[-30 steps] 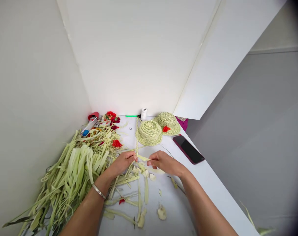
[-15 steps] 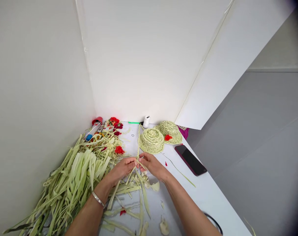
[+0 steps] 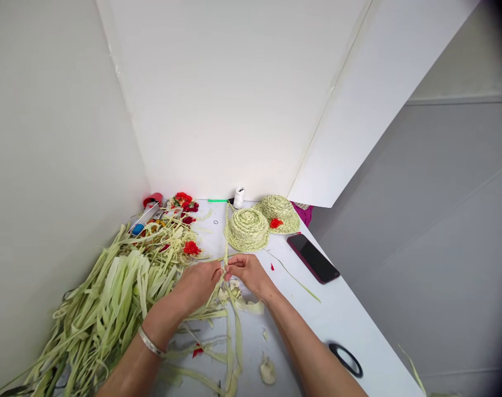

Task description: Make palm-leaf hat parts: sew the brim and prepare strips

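Note:
Both hands meet at the working end of a pale green braid (image 3: 226, 242) of flat plant strips. My left hand (image 3: 201, 278) is closed, its fingertips pinching the strips at the braid's lower end. My right hand (image 3: 246, 270) pinches the same spot from the other side, thumb and forefinger together. Loose strips (image 3: 231, 336) hang from the fingers towards the front of the table. Upward, the braid runs along the left side of a coiled, woven piece (image 3: 248, 229) shaped like a hat crown. Exactly which strand each hand grips is hidden.
A large heap of strips (image 3: 110, 303) lies left, with red flowers (image 3: 191, 247) beside it. A woven hat (image 3: 279, 212), white thread spool (image 3: 239, 197) and green pen-like stick (image 3: 218, 200) stand at the back. A phone (image 3: 313, 258) and a black scissor handle (image 3: 346, 359) lie right.
My left hand has turned, its back now facing up more, still at the braid's end. The view has shifted slightly, so more of the black handle shows at right.

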Tool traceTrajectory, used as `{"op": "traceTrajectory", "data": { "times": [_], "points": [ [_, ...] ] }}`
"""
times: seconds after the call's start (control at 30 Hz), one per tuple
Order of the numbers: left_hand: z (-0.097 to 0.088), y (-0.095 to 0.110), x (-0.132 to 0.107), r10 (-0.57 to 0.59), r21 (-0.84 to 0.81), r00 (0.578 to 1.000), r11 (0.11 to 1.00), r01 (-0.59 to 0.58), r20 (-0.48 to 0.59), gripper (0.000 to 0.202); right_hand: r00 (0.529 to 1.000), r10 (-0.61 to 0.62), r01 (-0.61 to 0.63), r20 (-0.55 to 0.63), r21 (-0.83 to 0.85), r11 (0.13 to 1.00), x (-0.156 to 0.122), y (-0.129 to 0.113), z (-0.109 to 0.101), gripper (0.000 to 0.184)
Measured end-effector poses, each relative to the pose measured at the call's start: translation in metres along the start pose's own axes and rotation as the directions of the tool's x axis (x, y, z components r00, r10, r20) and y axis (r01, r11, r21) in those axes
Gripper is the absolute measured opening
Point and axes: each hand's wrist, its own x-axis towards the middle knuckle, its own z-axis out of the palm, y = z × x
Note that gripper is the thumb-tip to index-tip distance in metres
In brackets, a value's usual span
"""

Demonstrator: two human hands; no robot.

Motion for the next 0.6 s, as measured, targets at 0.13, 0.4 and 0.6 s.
{"op": "traceTrajectory", "data": {
  "times": [0.13,0.4,0.6],
  "points": [
    [0.007,0.019,-0.002,-0.040,0.067,0.999,0.997,0.039,0.018,0.032,0.998,-0.003,0.007,-0.064,0.063,0.998,-0.001,-0.002,0.004,0.020],
    [0.025,0.043,-0.006,-0.060,-0.012,0.997,0.998,0.061,0.046,0.032,0.996,0.037,-0.023,-0.080,0.161,0.987,-0.009,-0.013,-0.004,0.037],
    [-0.006,0.018,0.000,-0.056,-0.306,0.998,0.951,0.041,-0.040,0.037,0.997,0.075,-0.077,0.017,0.198,0.977,-0.009,-0.021,-0.011,0.039]
  ]
}}
